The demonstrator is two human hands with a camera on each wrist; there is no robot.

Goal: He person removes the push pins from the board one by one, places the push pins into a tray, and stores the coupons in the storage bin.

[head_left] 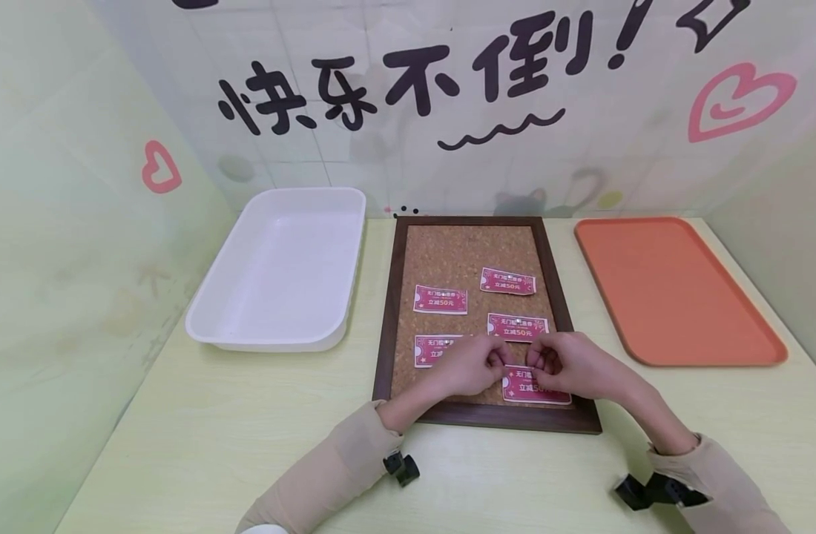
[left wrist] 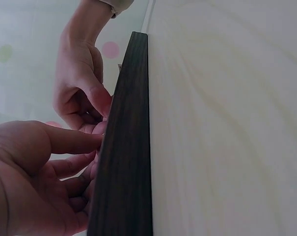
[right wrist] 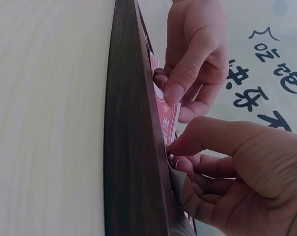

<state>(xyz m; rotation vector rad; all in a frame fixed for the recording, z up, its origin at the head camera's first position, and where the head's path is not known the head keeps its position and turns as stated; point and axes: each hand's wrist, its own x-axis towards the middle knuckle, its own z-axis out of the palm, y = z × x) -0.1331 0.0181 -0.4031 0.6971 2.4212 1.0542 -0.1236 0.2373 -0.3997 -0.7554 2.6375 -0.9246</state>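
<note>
A cork board (head_left: 468, 248) in a dark wooden frame lies on the table, with several pink coupons on it. Near its lower right corner is a coupon (head_left: 524, 396) that both hands touch. My left hand (head_left: 471, 365) pinches this coupon's upper left edge, the thumb (right wrist: 175, 92) lying on its face. Beside it my right hand (head_left: 571, 363) pinches a small shiny pin (right wrist: 172, 158) against the coupon; the fingers hide most of the pin. Other coupons (head_left: 441, 300) bear small pale pins, and the lower left coupon (head_left: 426, 351) is partly behind my left hand.
A white plastic tray (head_left: 274, 343) stands left of the board. An orange tray (head_left: 682, 289) lies to the right. Behind the table rises a printed wall (head_left: 408, 170), and the board's raised wooden frame (head_left: 508, 418) runs below both hands.
</note>
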